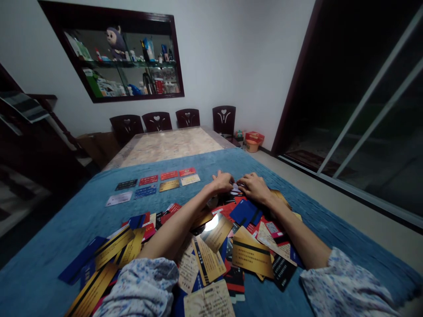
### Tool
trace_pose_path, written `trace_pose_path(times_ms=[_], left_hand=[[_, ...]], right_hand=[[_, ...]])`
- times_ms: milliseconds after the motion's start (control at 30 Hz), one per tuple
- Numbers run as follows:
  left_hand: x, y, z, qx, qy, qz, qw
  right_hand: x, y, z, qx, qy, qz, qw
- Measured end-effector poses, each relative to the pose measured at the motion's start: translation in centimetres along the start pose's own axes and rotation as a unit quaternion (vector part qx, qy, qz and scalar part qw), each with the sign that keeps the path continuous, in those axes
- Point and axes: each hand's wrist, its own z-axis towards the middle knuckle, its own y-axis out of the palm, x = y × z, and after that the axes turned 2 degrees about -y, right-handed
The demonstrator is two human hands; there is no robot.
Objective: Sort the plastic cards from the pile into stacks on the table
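At the far edge of a heap of plastic cards, my left hand (pixel 223 182) and my right hand (pixel 255 187) are close together with their fingers curled inward. Between their fingertips shows a whitish card (pixel 235 190), partly covered by the fingers. Gold, blue, red, black and cream cards overlap under and in front of my forearms, among them a gold card (pixel 253 254), a blue card (pixel 243 212) and a black card (pixel 284 270). Beyond the heap to the left, several cards lie apart in two rows, including a dark card (pixel 126 185) and a white card (pixel 119 199).
A blue cloth (pixel 95 193) covers the near part of the table; its far end shows a pale patterned top (pixel 172 143). Dark chairs (pixel 224 119) stand behind. A wall shelf (pixel 132 61) holds a plush toy and bottles. Sliding glass doors (pixel 363 110) are at right.
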Motion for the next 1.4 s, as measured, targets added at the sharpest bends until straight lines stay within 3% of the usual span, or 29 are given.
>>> trace_pose_path(times_ms=[367,633,800,900,1400], left_hand=[[-1.1,0.3,0.6,0.06,-0.043,-0.018,0.997],[-2.0,0.4,-0.7,0.115,0.051,0.04,0.991],[-3.1,0.2,-1.2,0.05,0.147,0.057,0.986],[-3.4,0.1,-1.6,0.035,0.156,0.083,0.984],[-4.7,0.2,-3.0,0.085,0.248,0.184,0.947]], right_hand=[[0.8,1.2,0.3,0.012,-0.031,0.031,0.999],[1.7,2.0,0.6,0.035,-0.079,0.053,0.995],[1.5,1.7,0.7,0.054,-0.094,0.05,0.993],[1.0,1.5,0.7,0.04,-0.086,0.052,0.994],[1.1,1.9,0.7,0.059,-0.122,0.069,0.988]])
